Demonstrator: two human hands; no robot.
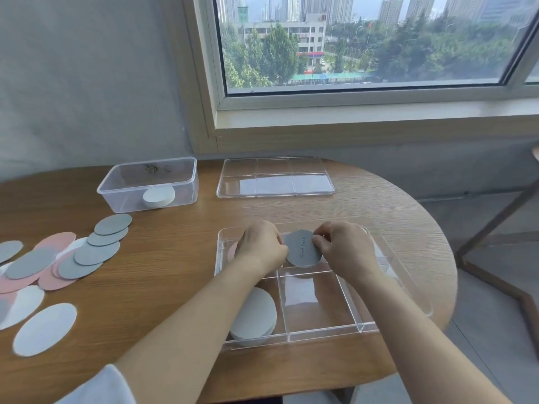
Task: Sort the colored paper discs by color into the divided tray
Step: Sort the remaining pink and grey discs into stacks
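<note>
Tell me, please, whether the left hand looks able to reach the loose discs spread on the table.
Probably yes. The loose discs lie uncovered, with nothing between them and the left hand, though it now holds a grey disc over the tray.

Counted: one divided tray (291,335) at 5 o'clock, one six-section lid (274,177) at 12, one clear tub (148,185) at 10. Two white disc stacks: tub stack (158,196), tray stack (256,313). At 9, six loose grey discs (96,252); one lettered grey disc (302,252) over the tray. Overlapping pink discs (59,239): uncountable.
</note>
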